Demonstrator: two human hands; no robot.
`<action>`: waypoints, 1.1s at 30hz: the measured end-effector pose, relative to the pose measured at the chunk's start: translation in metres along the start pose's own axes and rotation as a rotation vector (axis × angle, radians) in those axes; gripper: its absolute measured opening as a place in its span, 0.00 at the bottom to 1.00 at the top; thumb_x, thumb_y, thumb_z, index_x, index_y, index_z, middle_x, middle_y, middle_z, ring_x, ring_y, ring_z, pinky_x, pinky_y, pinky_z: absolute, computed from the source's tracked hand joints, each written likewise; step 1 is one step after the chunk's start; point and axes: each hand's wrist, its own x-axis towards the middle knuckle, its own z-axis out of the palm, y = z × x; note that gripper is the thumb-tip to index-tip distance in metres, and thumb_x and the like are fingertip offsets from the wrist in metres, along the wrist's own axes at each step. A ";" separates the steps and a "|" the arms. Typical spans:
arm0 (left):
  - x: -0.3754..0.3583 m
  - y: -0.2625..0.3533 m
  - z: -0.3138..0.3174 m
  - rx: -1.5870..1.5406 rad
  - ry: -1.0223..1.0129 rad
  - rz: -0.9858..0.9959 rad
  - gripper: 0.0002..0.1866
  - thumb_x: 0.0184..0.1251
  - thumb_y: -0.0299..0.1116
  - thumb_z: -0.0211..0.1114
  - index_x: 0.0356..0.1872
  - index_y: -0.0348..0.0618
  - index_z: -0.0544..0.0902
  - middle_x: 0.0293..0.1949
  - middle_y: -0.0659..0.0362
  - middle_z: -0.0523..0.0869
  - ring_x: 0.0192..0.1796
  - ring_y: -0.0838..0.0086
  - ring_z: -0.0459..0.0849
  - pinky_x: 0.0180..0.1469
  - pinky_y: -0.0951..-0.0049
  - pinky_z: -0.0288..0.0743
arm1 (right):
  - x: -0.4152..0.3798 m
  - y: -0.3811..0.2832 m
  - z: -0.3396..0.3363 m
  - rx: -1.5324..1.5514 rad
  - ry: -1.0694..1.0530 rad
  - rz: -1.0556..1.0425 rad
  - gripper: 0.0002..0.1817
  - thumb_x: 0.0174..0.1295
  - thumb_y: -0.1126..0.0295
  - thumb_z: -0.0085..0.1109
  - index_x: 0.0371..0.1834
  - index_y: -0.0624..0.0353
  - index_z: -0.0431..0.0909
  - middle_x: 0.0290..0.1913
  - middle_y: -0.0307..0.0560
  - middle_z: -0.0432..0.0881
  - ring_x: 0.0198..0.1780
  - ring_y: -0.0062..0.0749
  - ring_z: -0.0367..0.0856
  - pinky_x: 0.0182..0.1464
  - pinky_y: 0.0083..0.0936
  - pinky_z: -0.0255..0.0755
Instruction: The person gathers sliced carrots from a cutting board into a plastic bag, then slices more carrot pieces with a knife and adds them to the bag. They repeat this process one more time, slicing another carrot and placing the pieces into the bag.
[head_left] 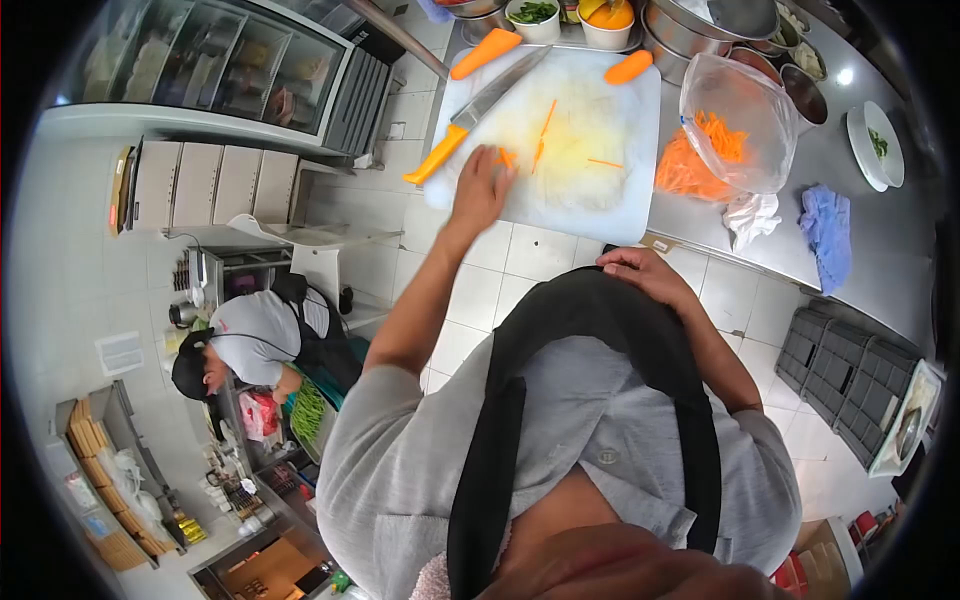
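Observation:
My left hand is over the near left part of the white cutting board, its fingertips closed on a few carrot strips. Just left of it lies a knife with a yellow handle, blade pointing away from me. More thin carrot strips are scattered on the board's wet, yellowish middle. Two pieces of carrot lie at the far side, one long piece at left and a shorter piece at right. My right hand rests against my black apron, fingers extended and holding nothing.
Right of the board, a clear plastic bag holds shredded carrot. Beside it lie a white cloth, a blue cloth and a white plate with greens. Metal bowls stand behind. A co-worker bends over green vegetables at left.

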 end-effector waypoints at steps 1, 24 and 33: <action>-0.028 0.006 0.008 0.198 0.032 0.020 0.38 0.73 0.51 0.61 0.72 0.31 0.64 0.71 0.33 0.67 0.74 0.39 0.63 0.74 0.41 0.55 | 0.004 0.003 0.001 0.034 -0.031 0.027 0.17 0.70 0.61 0.62 0.54 0.62 0.84 0.46 0.42 0.88 0.49 0.25 0.82 0.56 0.22 0.73; -0.002 0.115 0.052 -0.362 -0.101 0.495 0.10 0.68 0.25 0.62 0.48 0.37 0.83 0.52 0.49 0.82 0.63 0.52 0.76 0.72 0.55 0.65 | 0.068 0.058 0.052 1.401 -0.077 0.145 0.26 0.79 0.59 0.37 0.68 0.71 0.67 0.69 0.64 0.72 0.69 0.52 0.74 0.72 0.46 0.70; -0.093 0.104 0.019 -0.802 -0.406 0.149 0.08 0.69 0.27 0.66 0.45 0.35 0.86 0.52 0.50 0.86 0.56 0.59 0.84 0.63 0.61 0.75 | 0.086 0.070 0.078 1.296 -0.163 0.326 0.27 0.77 0.54 0.39 0.63 0.68 0.72 0.61 0.61 0.78 0.63 0.46 0.79 0.68 0.43 0.72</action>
